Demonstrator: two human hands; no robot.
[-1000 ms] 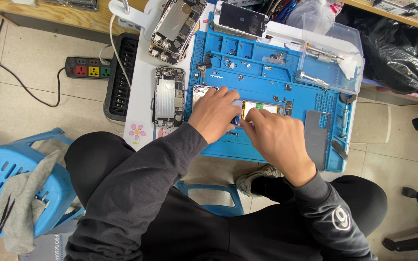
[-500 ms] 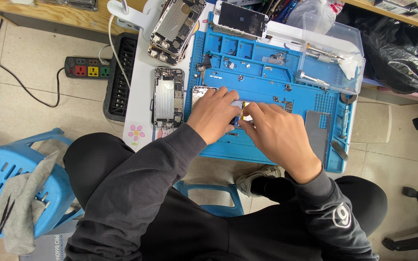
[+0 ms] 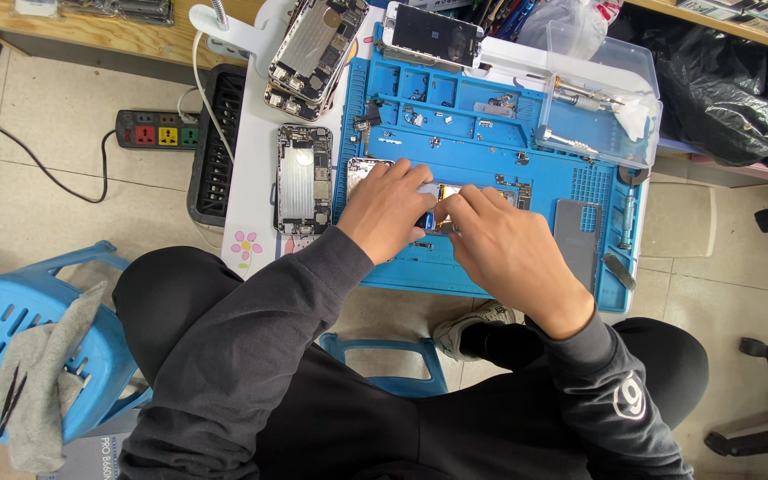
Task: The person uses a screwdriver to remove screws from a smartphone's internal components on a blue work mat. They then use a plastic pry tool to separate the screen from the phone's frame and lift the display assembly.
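Both hands are meeting over an opened phone (image 3: 437,191) lying mid-mat (image 3: 491,142), the left hand (image 3: 387,213) curling its fingers down onto the phone's left half and the right hand (image 3: 508,249) pinching a small tool at the middle, though what sits under the fingertips I cannot tell. At two o'clock from the hands a clear box (image 3: 602,98) is holding two metal drivers and a crumpled tissue. Three more stripped phone bodies are lying at nine to eleven o'clock and one screen (image 3: 428,36) at twelve, while the blue stool (image 3: 11,302) at eight o'clock is carrying a grey rag (image 3: 42,373).
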